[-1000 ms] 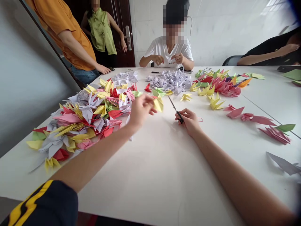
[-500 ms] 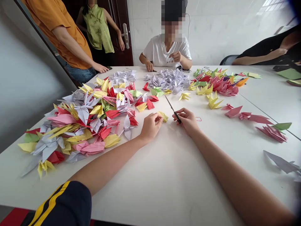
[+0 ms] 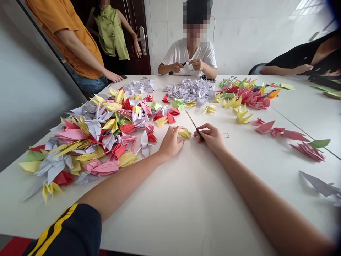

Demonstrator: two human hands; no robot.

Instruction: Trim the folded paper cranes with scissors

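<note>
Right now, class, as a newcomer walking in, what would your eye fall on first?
The big heap of red, yellow, pink and lilac folded paper cranes on the left of the white table strikes first. At the middle, the left hand pinches a small yellow folded paper piece while the right hand grips a thin black-handled metal tool. A pile of lilac paper cranes lies at the far side.

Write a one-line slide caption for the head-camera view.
Left hand holds a yellow paper crane; right hand grips a thin dark tool beside heaped origami cranes.
</note>
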